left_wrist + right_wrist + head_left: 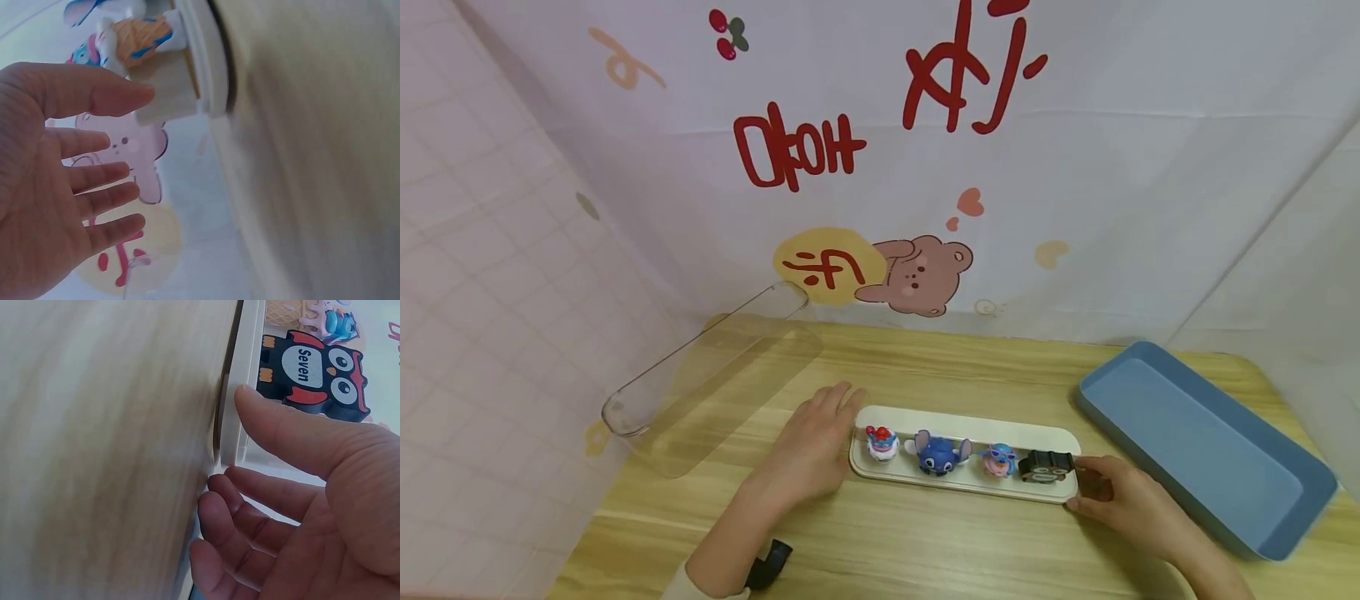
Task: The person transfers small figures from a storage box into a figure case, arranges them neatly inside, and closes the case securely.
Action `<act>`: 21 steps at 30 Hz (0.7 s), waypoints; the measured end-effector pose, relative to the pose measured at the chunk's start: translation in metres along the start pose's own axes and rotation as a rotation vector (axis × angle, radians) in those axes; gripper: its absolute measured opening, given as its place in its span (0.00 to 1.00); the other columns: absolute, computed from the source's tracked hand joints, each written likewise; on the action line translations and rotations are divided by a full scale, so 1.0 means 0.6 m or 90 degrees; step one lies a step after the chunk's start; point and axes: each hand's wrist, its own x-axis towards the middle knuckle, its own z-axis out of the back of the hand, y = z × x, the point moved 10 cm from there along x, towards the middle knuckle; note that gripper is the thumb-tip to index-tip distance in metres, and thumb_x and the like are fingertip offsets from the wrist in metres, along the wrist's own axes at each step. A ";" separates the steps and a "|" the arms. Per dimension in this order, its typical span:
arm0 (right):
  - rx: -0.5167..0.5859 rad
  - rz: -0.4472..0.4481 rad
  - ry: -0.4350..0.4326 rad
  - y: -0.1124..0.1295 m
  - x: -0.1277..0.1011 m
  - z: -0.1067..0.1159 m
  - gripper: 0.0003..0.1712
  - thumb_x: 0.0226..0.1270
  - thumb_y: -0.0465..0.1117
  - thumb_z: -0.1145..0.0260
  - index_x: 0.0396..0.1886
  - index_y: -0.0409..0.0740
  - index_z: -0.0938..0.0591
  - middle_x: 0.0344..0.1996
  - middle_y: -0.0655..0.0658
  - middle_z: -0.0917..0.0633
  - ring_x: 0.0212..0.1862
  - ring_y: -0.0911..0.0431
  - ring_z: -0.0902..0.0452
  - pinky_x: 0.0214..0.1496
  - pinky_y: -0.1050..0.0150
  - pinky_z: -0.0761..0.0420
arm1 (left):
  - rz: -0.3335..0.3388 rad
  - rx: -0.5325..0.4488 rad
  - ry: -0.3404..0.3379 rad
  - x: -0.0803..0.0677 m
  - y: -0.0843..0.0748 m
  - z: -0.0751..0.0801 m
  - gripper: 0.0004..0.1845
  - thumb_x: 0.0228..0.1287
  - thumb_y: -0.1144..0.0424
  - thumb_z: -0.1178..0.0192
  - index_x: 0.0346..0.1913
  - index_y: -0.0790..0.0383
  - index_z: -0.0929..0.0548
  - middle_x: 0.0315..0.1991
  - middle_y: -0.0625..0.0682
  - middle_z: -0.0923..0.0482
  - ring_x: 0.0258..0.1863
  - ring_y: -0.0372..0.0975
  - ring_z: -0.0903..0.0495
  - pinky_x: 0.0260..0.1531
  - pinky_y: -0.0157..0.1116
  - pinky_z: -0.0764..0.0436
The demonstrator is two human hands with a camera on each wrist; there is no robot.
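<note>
1. White tray [964,421] lies lengthwise on the wooden table [925,542], four toys in a row on it: red-white toy [882,442], blue toy [937,452], pink toy [998,460], owl [1047,467].
2. Left hand [816,446] sits at the tray's left end, fingers straight and spread, holding nothing; contact unclear.
3. Right hand [1123,496] is at the right end, thumb [281,428] on the rim, fingers curled beneath, likely to steady or lift it.
4. Clear lid [700,375] and blue bin [1206,442] lie well apart at either side.
5. Wrist views blurred; bin's near corner cut off.
</note>
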 end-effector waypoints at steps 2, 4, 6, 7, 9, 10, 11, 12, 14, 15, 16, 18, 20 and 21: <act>0.001 0.006 -0.007 0.001 0.001 -0.001 0.33 0.56 0.46 0.16 0.56 0.31 0.16 0.36 0.53 0.17 0.34 0.67 0.26 0.34 0.65 0.23 | 0.000 0.021 -0.013 -0.004 0.003 0.014 0.46 0.51 0.71 0.29 0.77 0.62 0.32 0.74 0.62 0.33 0.74 0.55 0.34 0.70 0.55 0.31; -0.001 0.009 -0.013 0.003 0.002 0.000 0.33 0.55 0.45 0.16 0.55 0.30 0.16 0.36 0.53 0.17 0.34 0.67 0.27 0.34 0.65 0.24 | 0.000 0.044 -0.027 -0.007 0.005 0.029 0.45 0.54 0.68 0.28 0.77 0.62 0.32 0.74 0.63 0.33 0.73 0.55 0.34 0.71 0.55 0.32; -0.004 0.009 -0.013 0.003 0.002 0.000 0.33 0.55 0.45 0.16 0.55 0.31 0.16 0.35 0.53 0.17 0.33 0.67 0.27 0.34 0.65 0.24 | 0.002 0.073 -0.045 -0.010 0.005 0.046 0.44 0.56 0.63 0.25 0.77 0.63 0.31 0.73 0.63 0.32 0.72 0.56 0.32 0.72 0.55 0.33; -0.002 0.009 -0.013 0.003 0.001 0.000 0.33 0.55 0.45 0.16 0.55 0.30 0.16 0.35 0.53 0.17 0.33 0.67 0.27 0.34 0.65 0.24 | 0.002 0.090 -0.057 -0.011 0.005 0.055 0.44 0.57 0.61 0.24 0.76 0.63 0.30 0.73 0.64 0.31 0.71 0.57 0.31 0.72 0.55 0.33; -0.003 0.010 -0.012 0.003 0.001 -0.001 0.33 0.55 0.45 0.16 0.55 0.30 0.16 0.35 0.53 0.17 0.34 0.67 0.27 0.34 0.65 0.24 | 0.007 0.122 -0.084 -0.013 0.006 0.071 0.42 0.59 0.57 0.24 0.75 0.64 0.29 0.72 0.64 0.30 0.70 0.57 0.29 0.72 0.56 0.33; -0.003 0.010 -0.010 0.003 0.000 -0.001 0.33 0.55 0.45 0.16 0.55 0.30 0.16 0.35 0.53 0.18 0.34 0.67 0.27 0.34 0.66 0.24 | 0.011 0.136 -0.097 -0.015 0.007 0.079 0.42 0.60 0.55 0.24 0.74 0.64 0.28 0.71 0.65 0.29 0.69 0.58 0.29 0.71 0.56 0.32; -0.003 0.010 -0.008 0.003 0.000 -0.002 0.33 0.55 0.45 0.16 0.55 0.30 0.16 0.35 0.53 0.18 0.34 0.67 0.27 0.34 0.66 0.24 | 0.016 0.148 -0.110 -0.017 0.009 0.087 0.42 0.60 0.54 0.24 0.74 0.65 0.28 0.71 0.65 0.29 0.68 0.58 0.28 0.71 0.56 0.32; -0.003 0.010 -0.006 0.003 0.000 -0.002 0.33 0.55 0.45 0.16 0.55 0.30 0.16 0.35 0.53 0.18 0.34 0.67 0.27 0.34 0.66 0.24 | 0.022 0.153 -0.124 -0.019 0.011 0.094 0.42 0.60 0.53 0.24 0.74 0.65 0.28 0.70 0.65 0.29 0.68 0.58 0.28 0.71 0.57 0.32; 0.000 0.011 -0.001 0.004 0.000 -0.003 0.32 0.56 0.45 0.16 0.54 0.30 0.16 0.35 0.53 0.18 0.34 0.67 0.26 0.35 0.65 0.23 | 0.031 0.164 -0.153 -0.023 0.019 0.109 0.42 0.61 0.51 0.24 0.73 0.66 0.27 0.69 0.66 0.28 0.66 0.59 0.28 0.71 0.57 0.32; -0.001 0.012 0.001 0.004 0.000 -0.003 0.32 0.56 0.46 0.17 0.54 0.30 0.16 0.35 0.53 0.18 0.34 0.67 0.26 0.35 0.65 0.23 | 0.034 0.164 -0.168 -0.026 0.024 0.117 0.42 0.61 0.51 0.24 0.73 0.66 0.27 0.68 0.66 0.28 0.66 0.60 0.28 0.70 0.57 0.32; 0.001 0.013 0.002 0.004 0.001 -0.003 0.32 0.56 0.45 0.17 0.54 0.30 0.16 0.34 0.53 0.18 0.34 0.67 0.26 0.35 0.65 0.23 | 0.040 0.163 -0.182 -0.029 0.031 0.125 0.42 0.60 0.50 0.24 0.73 0.66 0.27 0.68 0.67 0.29 0.66 0.61 0.29 0.71 0.58 0.32; 0.005 0.014 0.003 0.004 0.001 -0.003 0.31 0.57 0.45 0.17 0.54 0.31 0.16 0.35 0.54 0.17 0.35 0.67 0.25 0.35 0.65 0.22 | 0.049 0.157 -0.219 -0.036 0.045 0.143 0.43 0.59 0.49 0.23 0.72 0.68 0.27 0.68 0.69 0.29 0.67 0.62 0.30 0.70 0.59 0.33; 0.006 0.017 0.003 0.004 0.002 -0.003 0.30 0.57 0.45 0.17 0.54 0.32 0.16 0.34 0.54 0.18 0.34 0.67 0.25 0.35 0.66 0.23 | 0.053 0.157 -0.256 -0.044 0.059 0.161 0.44 0.58 0.49 0.23 0.72 0.68 0.27 0.68 0.70 0.30 0.68 0.64 0.31 0.69 0.61 0.32; 0.007 0.017 0.004 0.003 0.002 -0.004 0.30 0.57 0.45 0.17 0.54 0.32 0.16 0.34 0.54 0.18 0.34 0.67 0.25 0.35 0.66 0.23 | 0.056 0.154 -0.274 -0.048 0.066 0.169 0.45 0.57 0.48 0.23 0.72 0.69 0.28 0.68 0.71 0.30 0.67 0.64 0.31 0.68 0.62 0.32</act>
